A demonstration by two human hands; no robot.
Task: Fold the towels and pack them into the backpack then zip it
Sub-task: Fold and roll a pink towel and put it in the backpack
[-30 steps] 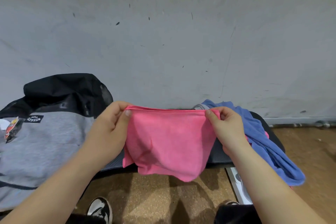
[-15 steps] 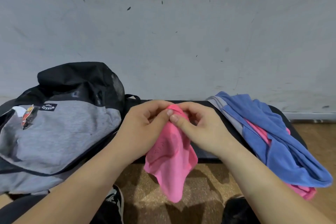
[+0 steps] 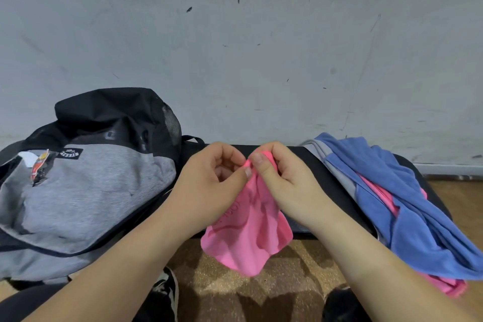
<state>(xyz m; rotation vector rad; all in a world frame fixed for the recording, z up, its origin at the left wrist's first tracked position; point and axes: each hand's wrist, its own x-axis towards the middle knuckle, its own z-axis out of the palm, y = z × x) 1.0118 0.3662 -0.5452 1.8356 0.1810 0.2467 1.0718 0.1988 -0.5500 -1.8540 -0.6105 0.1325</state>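
Head view: you hold the pink towel (image 3: 248, 230) at frame centre with its top corners brought together, so it hangs doubled past the bench (image 3: 316, 170) edge, likely the first fold. Left hand (image 3: 209, 191) and right hand (image 3: 285, 185) each pinch those corners between thumb and curled fingers, the hands touching. Backpack (image 3: 86, 185) lies at left. At right, the blue towel (image 3: 392, 204) is heaped unfolded over a second pink towel (image 3: 452, 289).

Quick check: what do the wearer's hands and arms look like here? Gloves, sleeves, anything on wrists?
Left hand and right hand are bare: no gloves, no rings visible. Left forearm and right forearm uncovered as far as the frame shows: no sleeves, watch or bands. Thumbnails short, unpainted.
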